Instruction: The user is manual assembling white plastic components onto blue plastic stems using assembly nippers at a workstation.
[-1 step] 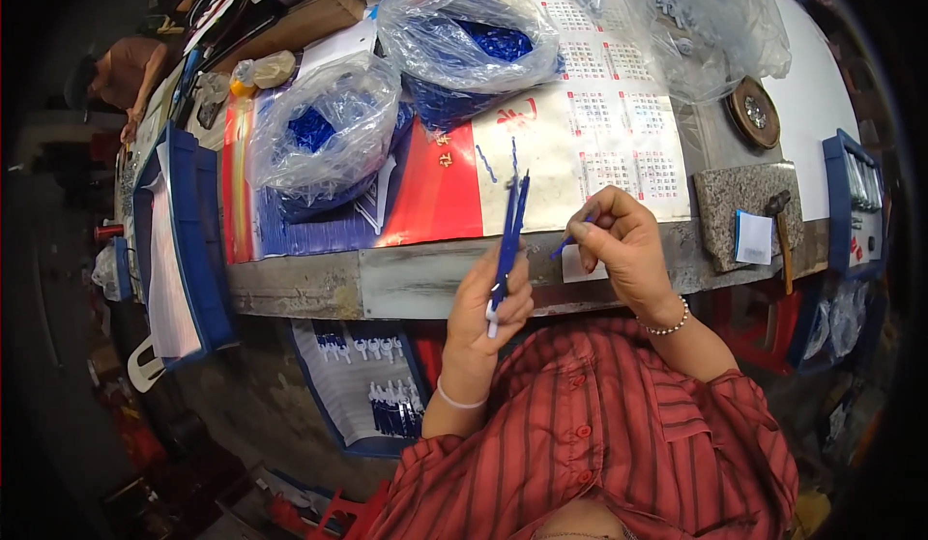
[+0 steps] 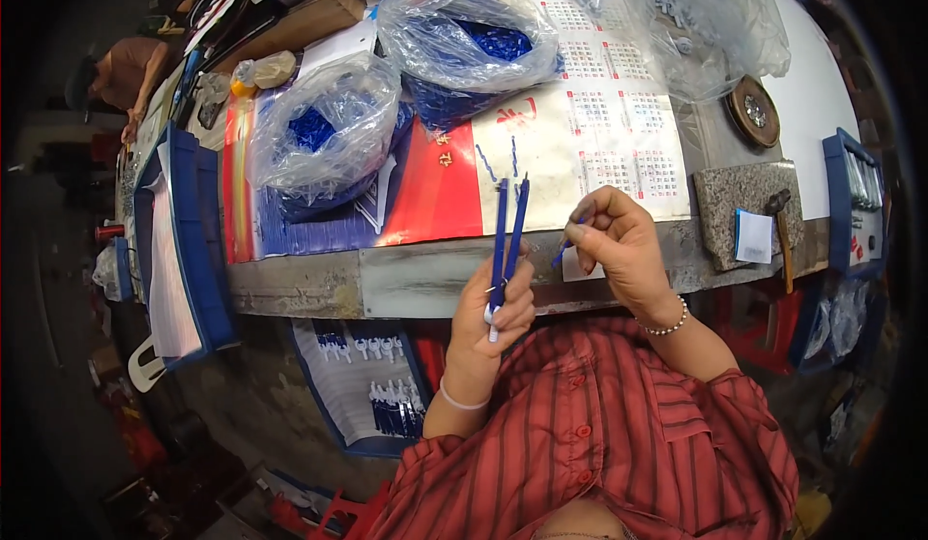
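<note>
**Two blue pens upright in the left hand, a small blue piece pinched in the right**

The fingers of the left hand (image 2: 495, 320) are clenched around the lower ends of two slim blue plastic pens (image 2: 507, 240), which stand nearly upright and side by side above the near edge of the worn grey workbench (image 2: 406, 279). The right hand (image 2: 619, 245), just to the right of the pens, pinches a small blue plastic piece (image 2: 564, 246) between thumb and fingertips.

Beyond the hands a red and white printed calendar sheet (image 2: 590, 144) lies flat on the bench. On its far left sit two clear plastic bags of blue parts (image 2: 333, 134), and a third, emptier clear bag (image 2: 710, 23) lies at the far right. A speckled stone slab (image 2: 735, 197) with a small white and blue pad (image 2: 753, 237) rests near the right edge. Blue plastic trays (image 2: 198, 240) flank the bench on the left. The bench strip straight ahead of the hands is open.
</note>
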The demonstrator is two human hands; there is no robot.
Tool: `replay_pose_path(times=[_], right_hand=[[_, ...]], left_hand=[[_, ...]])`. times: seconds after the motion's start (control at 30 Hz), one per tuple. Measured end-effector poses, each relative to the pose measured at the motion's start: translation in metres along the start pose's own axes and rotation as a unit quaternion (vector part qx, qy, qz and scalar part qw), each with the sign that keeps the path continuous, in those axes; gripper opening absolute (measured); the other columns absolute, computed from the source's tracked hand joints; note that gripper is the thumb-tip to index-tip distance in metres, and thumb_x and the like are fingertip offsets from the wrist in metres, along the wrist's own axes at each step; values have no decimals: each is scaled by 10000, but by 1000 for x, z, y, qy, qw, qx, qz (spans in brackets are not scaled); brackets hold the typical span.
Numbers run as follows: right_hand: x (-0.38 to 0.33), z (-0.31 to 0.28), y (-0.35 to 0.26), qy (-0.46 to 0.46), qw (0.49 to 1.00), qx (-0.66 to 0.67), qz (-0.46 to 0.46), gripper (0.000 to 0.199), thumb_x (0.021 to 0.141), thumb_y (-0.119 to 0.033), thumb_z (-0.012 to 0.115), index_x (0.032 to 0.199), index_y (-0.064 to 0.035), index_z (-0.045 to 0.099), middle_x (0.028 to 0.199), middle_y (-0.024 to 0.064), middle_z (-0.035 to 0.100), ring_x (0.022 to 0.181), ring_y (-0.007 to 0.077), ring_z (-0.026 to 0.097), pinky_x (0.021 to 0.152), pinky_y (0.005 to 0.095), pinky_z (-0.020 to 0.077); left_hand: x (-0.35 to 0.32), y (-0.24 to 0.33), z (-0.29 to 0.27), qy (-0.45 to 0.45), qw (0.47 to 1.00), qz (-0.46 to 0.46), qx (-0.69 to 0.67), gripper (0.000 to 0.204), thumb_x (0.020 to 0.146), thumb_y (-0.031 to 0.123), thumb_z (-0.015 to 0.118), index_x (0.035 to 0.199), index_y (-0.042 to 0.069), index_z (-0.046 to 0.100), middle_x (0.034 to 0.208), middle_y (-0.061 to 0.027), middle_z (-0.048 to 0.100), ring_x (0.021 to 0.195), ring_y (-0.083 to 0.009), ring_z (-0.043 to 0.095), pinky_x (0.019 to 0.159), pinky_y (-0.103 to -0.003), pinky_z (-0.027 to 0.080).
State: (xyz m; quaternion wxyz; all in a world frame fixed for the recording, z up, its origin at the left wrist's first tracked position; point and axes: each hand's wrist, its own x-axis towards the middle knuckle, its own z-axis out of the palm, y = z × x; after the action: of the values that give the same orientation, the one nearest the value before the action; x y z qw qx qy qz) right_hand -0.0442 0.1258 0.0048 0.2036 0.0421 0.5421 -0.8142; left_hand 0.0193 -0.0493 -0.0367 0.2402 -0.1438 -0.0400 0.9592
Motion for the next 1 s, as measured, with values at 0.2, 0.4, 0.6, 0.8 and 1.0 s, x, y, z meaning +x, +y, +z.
replay_pose_path(times=[0.2, 0.4, 0.6, 0.8, 1.0], right_hand=[[-5, 1, 2, -43, 998, 36, 21, 149, 824, -31, 644, 895, -22, 514, 734, 7, 545, 536, 39, 483, 460, 167, 395], [-10, 5, 4, -63, 998, 20, 20, 163, 829, -52, 651, 861, -28, 492, 723, 9, 548, 560, 35, 508, 465, 161, 390], [-11, 6, 6, -69, 997, -16, 22, 167, 829, -49, 646, 874, -28, 486, 740, 24, 558, 574, 47, 521, 473, 167, 412], [-12, 5, 5, -77, 996, -5, 38, 142, 845, -53, 627, 884, -24, 493, 733, 17, 559, 588, 44, 539, 474, 160, 406], [-12, 2, 4, -85, 995, 0, 48, 125, 850, -15, 595, 918, -2, 490, 797, 48, 563, 596, 66, 548, 478, 168, 426]], left_hand=[[-2, -13, 1, -51, 995, -62, -58, 281, 1000, 232, 312, 1112, 19, 457, 612, -51, 434, 325, -80, 358, 310, -201, 256], [-4, -20, 4, -2, 989, -113, -92, 373, 999, 306, 305, 927, -4, 500, 546, -40, 423, 315, -76, 336, 303, -194, 239], [-5, -24, 1, -28, 980, -182, -76, 521, 972, 443, 311, 613, 75, 396, 354, -1, 313, 298, -76, 283, 307, -195, 224], [-3, -25, -6, -127, 966, -198, -106, 509, 990, 404, 278, 726, 15, 475, 427, -18, 369, 305, -73, 302, 306, -198, 223], [-5, -24, -6, -98, 981, -133, -103, 401, 1010, 318, 242, 1156, 9, 452, 613, -51, 431, 313, -67, 341, 300, -199, 235]])
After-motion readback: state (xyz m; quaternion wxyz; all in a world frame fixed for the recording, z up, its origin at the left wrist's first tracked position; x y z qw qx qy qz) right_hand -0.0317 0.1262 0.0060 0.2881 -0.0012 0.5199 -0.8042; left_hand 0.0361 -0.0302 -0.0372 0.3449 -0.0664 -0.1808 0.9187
